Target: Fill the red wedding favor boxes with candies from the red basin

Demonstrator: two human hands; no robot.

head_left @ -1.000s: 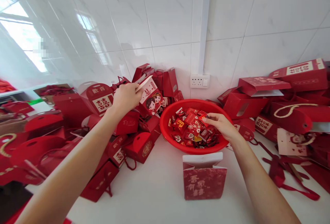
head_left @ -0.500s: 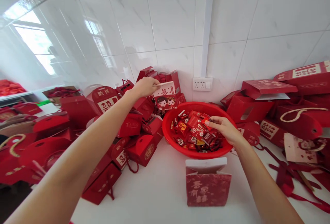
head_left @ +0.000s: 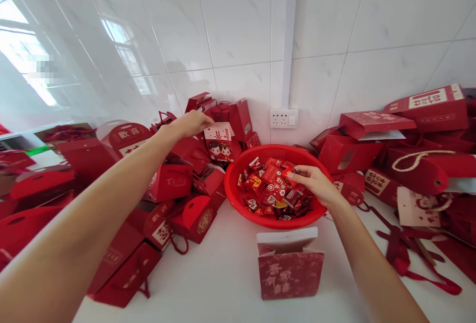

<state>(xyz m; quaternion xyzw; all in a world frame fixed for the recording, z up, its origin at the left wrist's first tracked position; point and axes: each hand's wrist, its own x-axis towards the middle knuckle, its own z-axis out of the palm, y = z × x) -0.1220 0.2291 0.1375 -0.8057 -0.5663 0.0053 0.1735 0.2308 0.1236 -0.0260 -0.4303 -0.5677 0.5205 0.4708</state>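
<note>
My left hand [head_left: 194, 123] reaches to the back left, its fingers closed at the top edge of a gift box [head_left: 220, 148] with a cream flap and two cartoon figures. Over a red plastic basket [head_left: 231, 195], my right hand [head_left: 313, 182] pinches a red-wrapped candy [head_left: 289, 175] between thumb and fingertips. Wrapped candies [head_left: 275, 189] in red, dark and yellow are heaped inside the basket. In front of it, an upright dark-red box [head_left: 290, 276] with pale lettering stands on the white table, its white-lined top flap raised.
Piles of red gift boxes [head_left: 195, 216] cover the left side. More boxes [head_left: 351, 153] are stacked at the right, near red ribbons [head_left: 403, 253] and a rope handle [head_left: 420, 157]. Behind the table rises a tiled wall with a socket [head_left: 283, 118].
My left hand and the cartoon gift box have shifted left, closer to the piled boxes. My right hand stays over the basket with the candy. The view has turned slightly right.
</note>
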